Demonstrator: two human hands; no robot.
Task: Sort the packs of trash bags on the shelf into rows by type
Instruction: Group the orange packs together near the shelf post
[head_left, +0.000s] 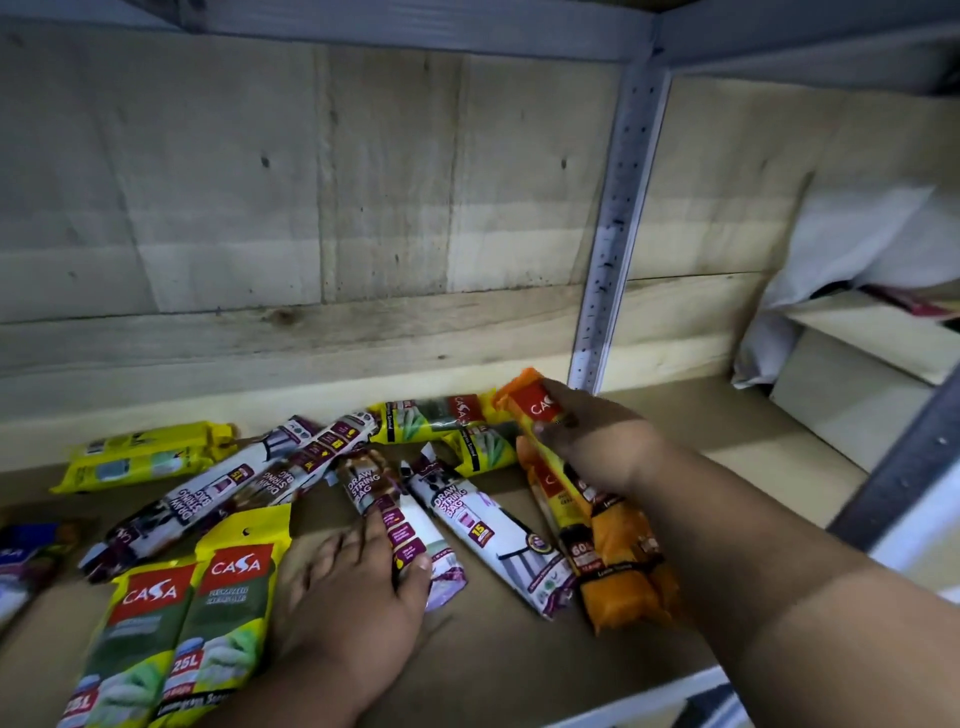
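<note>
A: Orange pack (540, 410) gripped in right hand (597, 441), above matching orange packs (618, 561) on shelf (519, 670) — likely grouping.
B: Left hand (358, 587) flat, steadying white drawstring pack (400, 519); unsorted.

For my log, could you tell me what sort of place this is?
Probably a shop stockroom: a slotted metal shelf post, a bare wooden back wall, and many retail trash bag packs on the shelf.
</note>
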